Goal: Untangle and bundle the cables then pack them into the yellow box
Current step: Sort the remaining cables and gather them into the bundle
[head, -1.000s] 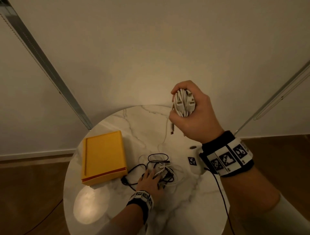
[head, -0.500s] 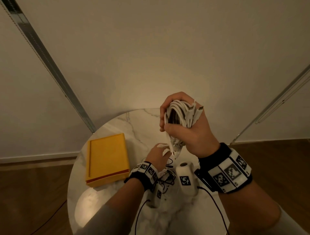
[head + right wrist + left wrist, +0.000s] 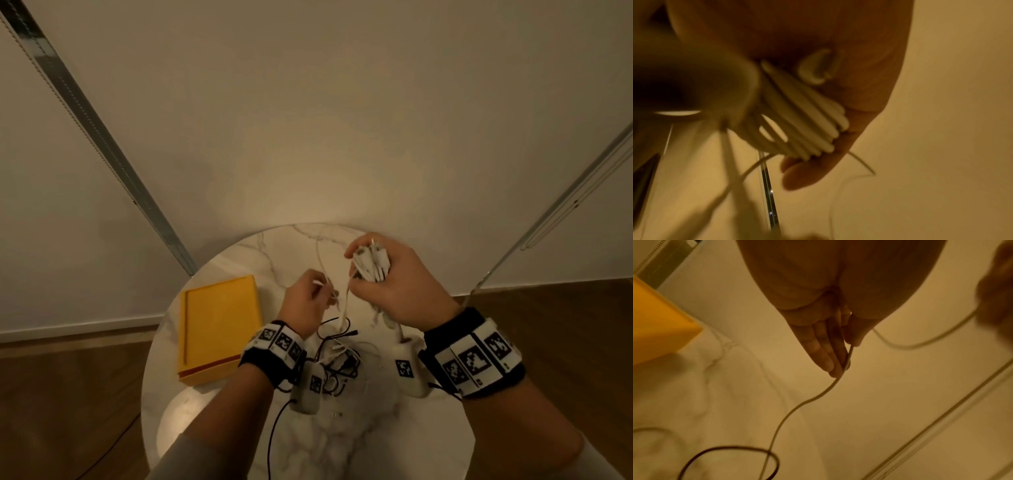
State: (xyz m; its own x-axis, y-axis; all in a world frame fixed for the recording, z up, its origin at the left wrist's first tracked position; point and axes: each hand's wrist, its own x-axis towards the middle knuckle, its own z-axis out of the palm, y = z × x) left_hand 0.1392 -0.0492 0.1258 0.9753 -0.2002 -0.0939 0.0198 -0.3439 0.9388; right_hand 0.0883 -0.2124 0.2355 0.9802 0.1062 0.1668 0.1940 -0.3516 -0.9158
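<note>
Your right hand point(image 3: 394, 284) is raised over the round marble table point(image 3: 239, 428), fingers curled round a coil point(image 3: 371, 263) of white cable; the right wrist view shows the loops point(image 3: 807, 126) packed side by side across your palm. Your left hand point(image 3: 305, 305), just beside it and lower, pinches a loose white strand point(image 3: 793, 410) between thumb and fingers, and that strand runs down toward the table. The tangle point(image 3: 337, 359) of black and white cables lies on the table below and between your wrists. The yellow box point(image 3: 219, 325) sits closed on the left part of the table, near the tangle but not touching it.
</note>
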